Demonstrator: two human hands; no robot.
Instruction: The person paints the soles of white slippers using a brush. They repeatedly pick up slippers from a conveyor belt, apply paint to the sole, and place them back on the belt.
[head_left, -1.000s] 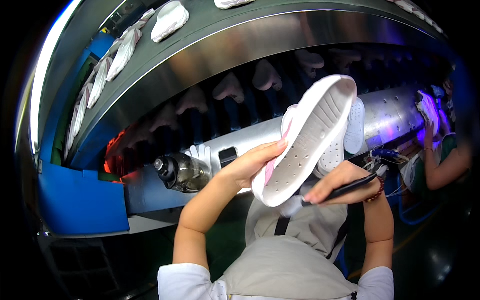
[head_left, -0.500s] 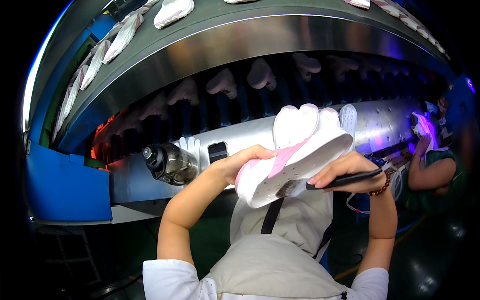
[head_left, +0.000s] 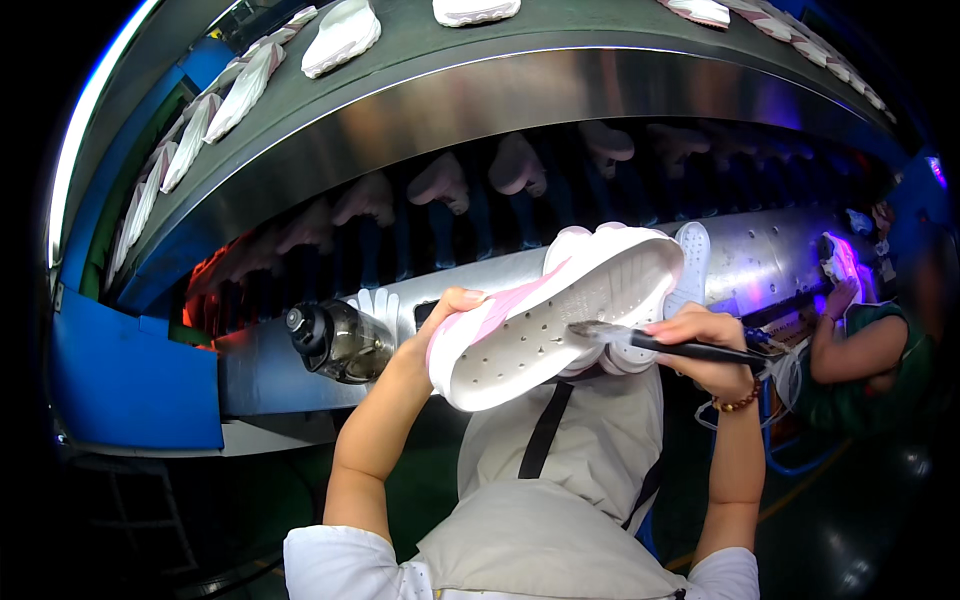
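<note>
My left hand [head_left: 440,318] grips a white and pink shoe sole [head_left: 490,362] by its left edge, thumb on the rim. The sole is tilted so its hollow inner face, dotted with small holes, is toward me. My right hand [head_left: 708,345] is closed round the black handle of a brush [head_left: 628,339]. Its dark bristles are at the middle of the sole's inner face. Behind the held sole, more white soles lie on the metal ledge, partly hidden; one perforated insole-like piece [head_left: 694,256] stands out at their right.
A dark see-through bottle [head_left: 350,342] and a white glove [head_left: 378,303] are on the metal ledge [head_left: 765,262] at left. Beyond runs a green conveyor belt [head_left: 400,40] carrying white soles, above a row of hanging shoe-shaped pieces [head_left: 440,183]. At right, another person [head_left: 855,345] works under purple light.
My left hand has drawn the sole left, turning its inner face more toward me. The brush bristles have shifted from near its lower end to its middle.
</note>
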